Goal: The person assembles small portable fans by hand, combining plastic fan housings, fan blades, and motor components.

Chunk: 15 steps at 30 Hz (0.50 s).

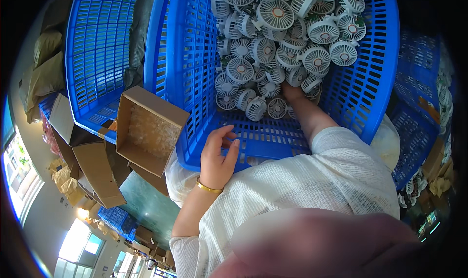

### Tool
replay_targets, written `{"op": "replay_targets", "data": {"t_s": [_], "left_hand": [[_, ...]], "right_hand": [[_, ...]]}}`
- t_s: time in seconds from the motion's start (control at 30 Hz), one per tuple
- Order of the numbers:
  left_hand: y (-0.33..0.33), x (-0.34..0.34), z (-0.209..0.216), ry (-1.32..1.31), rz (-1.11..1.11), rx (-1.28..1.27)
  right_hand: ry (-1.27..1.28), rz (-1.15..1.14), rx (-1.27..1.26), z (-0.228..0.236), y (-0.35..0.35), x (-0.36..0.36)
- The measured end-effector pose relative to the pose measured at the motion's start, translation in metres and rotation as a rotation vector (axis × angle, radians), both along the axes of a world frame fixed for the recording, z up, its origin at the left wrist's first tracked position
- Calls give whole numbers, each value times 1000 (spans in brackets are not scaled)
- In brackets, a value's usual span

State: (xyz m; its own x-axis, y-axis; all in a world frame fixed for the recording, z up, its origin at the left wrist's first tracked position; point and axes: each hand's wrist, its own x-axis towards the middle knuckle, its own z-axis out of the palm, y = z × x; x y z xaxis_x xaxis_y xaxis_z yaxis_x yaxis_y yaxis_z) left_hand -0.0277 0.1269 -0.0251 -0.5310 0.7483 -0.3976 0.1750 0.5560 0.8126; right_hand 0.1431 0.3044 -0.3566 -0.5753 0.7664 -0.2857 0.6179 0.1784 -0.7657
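Observation:
A large blue plastic basket (pixel 390 63) stands in front of me, its far part heaped with small white round fan heads (pixel 275 15). My right arm reaches down into it, and my right hand (pixel 291 91) is sunk among the fan heads at the near side of the heap. Its fingers are hidden there. Over the basket's near left corner hovers my left hand (pixel 219 158), with a gold bracelet on the wrist. Its fingers are loosely bent and the thumb stands apart, with nothing visible between them.
A cardboard box (pixel 152 102) with small clear pieces inside sits by the basket's left edge. Farther left are another blue basket (pixel 78 49) and open cartons (pixel 100 173). More blue baskets (pixel 414 127) stand on the right.

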Motion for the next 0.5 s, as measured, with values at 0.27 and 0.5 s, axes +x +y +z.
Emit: {"op": "replay_targets", "data": {"t_s": [0.27, 0.5], "left_hand": [[-6, -3, 1, -6, -15, 0], [-3, -2, 4, -35, -33, 1]], "right_hand": [[-340, 436, 82, 5, -10, 10], [-427, 245, 370, -19, -24, 9]]}}
